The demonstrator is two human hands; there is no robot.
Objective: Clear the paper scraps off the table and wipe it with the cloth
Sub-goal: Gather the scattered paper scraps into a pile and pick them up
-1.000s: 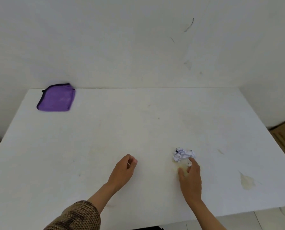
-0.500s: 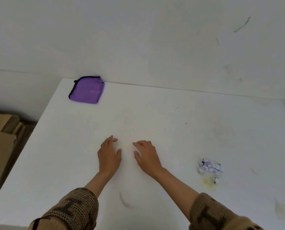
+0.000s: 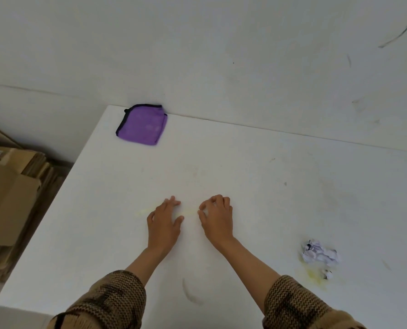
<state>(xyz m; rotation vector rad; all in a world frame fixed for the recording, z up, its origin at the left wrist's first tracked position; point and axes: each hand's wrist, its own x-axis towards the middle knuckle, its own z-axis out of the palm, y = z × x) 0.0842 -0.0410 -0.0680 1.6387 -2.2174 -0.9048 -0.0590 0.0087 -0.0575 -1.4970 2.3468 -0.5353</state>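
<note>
Left hand (image 3: 163,225) is lying flat and spread on the table (image 3: 245,162); right hand (image 3: 217,219) is curling, thumb to fingertips, probably pinching a scrap too small to see. Crumpled paper (image 3: 319,254) is sitting well right of it; cloth (image 3: 142,124) is waiting far ahead-left for wiping.

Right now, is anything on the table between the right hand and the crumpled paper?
Nothing visible. Bare white table lies between the right hand and the crumpled paper. The purple cloth sits at the far left corner, well out of that path.

Right hand (image 3: 217,218) fingers curled; left hand (image 3: 163,224) unchanged.
</note>
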